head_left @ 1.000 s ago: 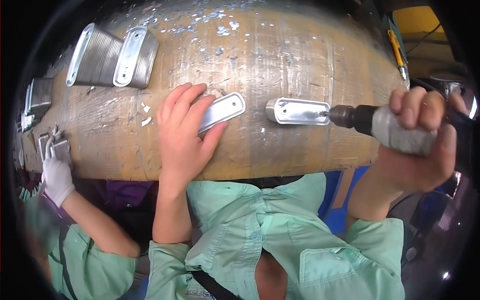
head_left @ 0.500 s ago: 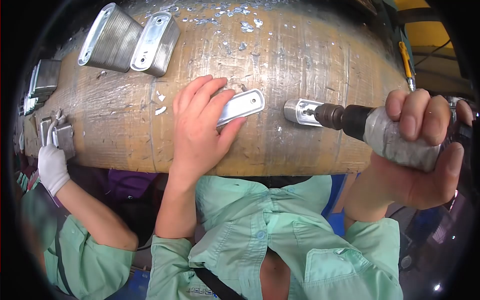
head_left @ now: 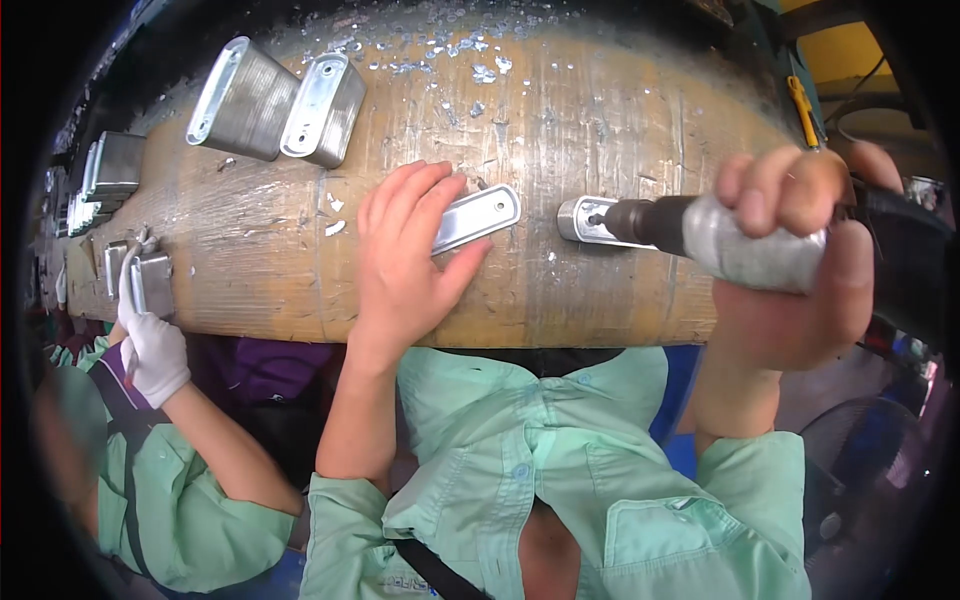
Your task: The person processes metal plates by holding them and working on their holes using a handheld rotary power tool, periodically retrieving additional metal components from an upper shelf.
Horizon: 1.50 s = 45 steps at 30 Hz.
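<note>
My left hand (head_left: 410,255) is closed around an oblong, silvery metal piece (head_left: 485,217) with rounded ends and a small hole near its right end. The fingers lie along its far side and the thumb on its near side; its left part is hidden. My right hand (head_left: 790,255) grips a power drill (head_left: 755,240) with a whitish wrapped body and a dark chuck. The drill points left, its bit over the recessed top of a second oblong metal piece (head_left: 570,220). Whether the bit touches that piece, I cannot tell. The chuck hides the piece's right part.
Two stacks of oblong metal pieces (head_left: 245,100) stand at the far left. Metal flakes (head_left: 485,73) litter the far table (head_left: 390,120). A yellow-handled tool (head_left: 801,110) lies far right. At left, a co-worker's gloved hand (head_left: 155,355) is near more metal pieces (head_left: 152,285).
My right hand has moved the drill leftward, with its chuck farther over the metal piece. My left hand keeps its grip. The co-worker's gloved hand has shifted right and nearer; the view has shifted slightly.
</note>
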Each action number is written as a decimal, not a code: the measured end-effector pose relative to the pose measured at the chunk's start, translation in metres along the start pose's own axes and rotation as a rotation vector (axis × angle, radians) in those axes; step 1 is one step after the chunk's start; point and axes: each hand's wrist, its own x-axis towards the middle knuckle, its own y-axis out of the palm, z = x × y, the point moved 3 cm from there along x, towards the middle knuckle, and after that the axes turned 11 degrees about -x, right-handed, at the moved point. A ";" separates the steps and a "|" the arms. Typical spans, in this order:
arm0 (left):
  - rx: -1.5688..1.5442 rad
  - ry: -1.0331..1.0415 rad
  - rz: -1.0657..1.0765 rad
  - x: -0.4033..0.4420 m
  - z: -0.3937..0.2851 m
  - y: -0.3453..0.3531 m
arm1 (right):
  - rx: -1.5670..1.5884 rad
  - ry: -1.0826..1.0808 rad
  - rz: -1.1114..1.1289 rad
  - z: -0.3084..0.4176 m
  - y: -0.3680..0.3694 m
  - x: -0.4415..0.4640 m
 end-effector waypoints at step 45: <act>0.006 -0.025 -0.030 -0.008 -0.007 0.014 | -0.071 -0.023 -0.183 0.025 -0.056 -0.022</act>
